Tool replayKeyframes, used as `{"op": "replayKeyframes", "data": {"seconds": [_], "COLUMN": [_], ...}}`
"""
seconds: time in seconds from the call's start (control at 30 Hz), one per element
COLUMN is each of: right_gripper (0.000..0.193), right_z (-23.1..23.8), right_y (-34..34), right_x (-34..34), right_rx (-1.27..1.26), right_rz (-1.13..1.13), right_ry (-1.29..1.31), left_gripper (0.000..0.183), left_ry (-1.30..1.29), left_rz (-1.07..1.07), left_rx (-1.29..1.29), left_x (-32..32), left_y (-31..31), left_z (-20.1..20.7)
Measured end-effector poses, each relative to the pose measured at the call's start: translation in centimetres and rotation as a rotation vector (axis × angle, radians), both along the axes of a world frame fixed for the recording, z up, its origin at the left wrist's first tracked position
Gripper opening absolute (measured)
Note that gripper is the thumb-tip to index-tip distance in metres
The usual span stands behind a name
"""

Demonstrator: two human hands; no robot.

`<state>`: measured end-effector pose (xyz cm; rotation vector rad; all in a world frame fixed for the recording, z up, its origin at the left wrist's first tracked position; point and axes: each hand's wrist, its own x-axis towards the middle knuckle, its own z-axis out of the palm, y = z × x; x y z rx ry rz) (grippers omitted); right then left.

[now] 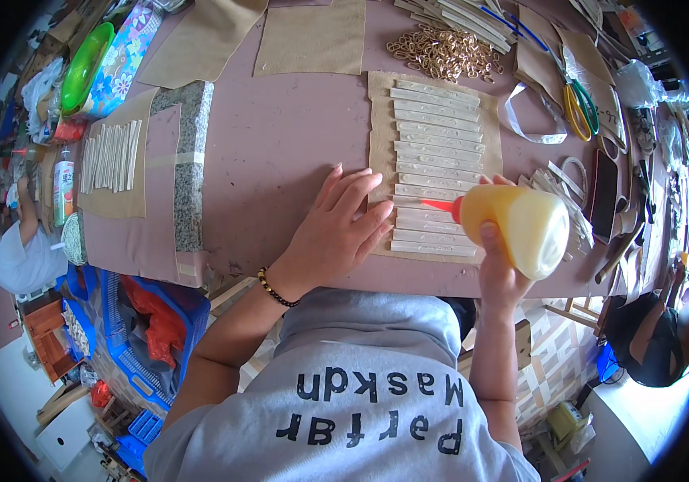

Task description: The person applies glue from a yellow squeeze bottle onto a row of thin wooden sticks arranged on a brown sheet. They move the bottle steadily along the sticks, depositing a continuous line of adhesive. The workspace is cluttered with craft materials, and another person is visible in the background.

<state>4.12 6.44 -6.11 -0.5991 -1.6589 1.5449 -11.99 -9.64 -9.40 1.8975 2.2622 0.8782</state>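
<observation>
Right hand [499, 277] grips yellow squeeze bottle [531, 229] at strips' 4 o'clock; red nozzle [441, 206] points to 9, over pale strips [438, 149]. Left hand [335, 223] open, fingers spread, at brown sheet's [381, 120] 8 o'clock edge. Gold links [442, 52] at sheet's 12.

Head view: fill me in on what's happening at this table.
The person's right hand holds a yellowish squeeze bottle, tipped sideways with its red nozzle pointing left over a column of pale strips on a tan sheet. Whether anything is coming out can't be made out. The left hand has its fingertips at the sheet's left edge.
</observation>
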Motion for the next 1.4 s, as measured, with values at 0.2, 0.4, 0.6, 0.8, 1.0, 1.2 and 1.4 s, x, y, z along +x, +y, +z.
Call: {"op": "replayKeyframes", "data": {"seconds": [0.2, 0.4, 0.6, 0.8, 1.0, 1.2, 1.4], "right_gripper": [0.052, 0.051, 0.051, 0.051, 0.052, 0.050, 0.056], "right_z": [0.2, -0.4, -0.4, 0.1, -0.7, -0.2, 0.1], "right_y": [1.5, 0.2, 0.6, 1.3, 0.2, 1.9, 2.9], "right_x": [2.8, 0.8, 1.6, 2.8, 0.7, 3.2, 4.9], "right_rx": [0.037, -0.015, -0.011, 0.001, -0.015, -0.014, 0.054], "right_rz": [-0.176, -0.078, -0.082, -0.196, -0.083, -0.182, -0.295], "right_ry": [-0.037, 0.058, 0.039, 0.007, 0.057, 0.062, 0.050], "left_gripper": [0.025, 0.026, 0.026, 0.026, 0.026, 0.026, 0.028], "left_ry": [-0.010, 0.019, 0.008, 0.019, 0.036, 0.023, 0.012], "left_rz": [0.007, 0.005, 0.008, 0.006, 0.010, 0.012, 0.006], "left_rx": [-0.009, -0.049, -0.036, -0.039, -0.049, -0.050, -0.052], "left_x": [-0.1, 0.0, 0.0, 0.0, 0.0, 0.0, 0.1], "left_y": [-0.1, -0.1, 0.0, 0.0, -0.1, -0.2, -0.2], "left_z": [0.1, 0.1, 0.2, 0.2, 0.2, 0.1, 0.2]}}
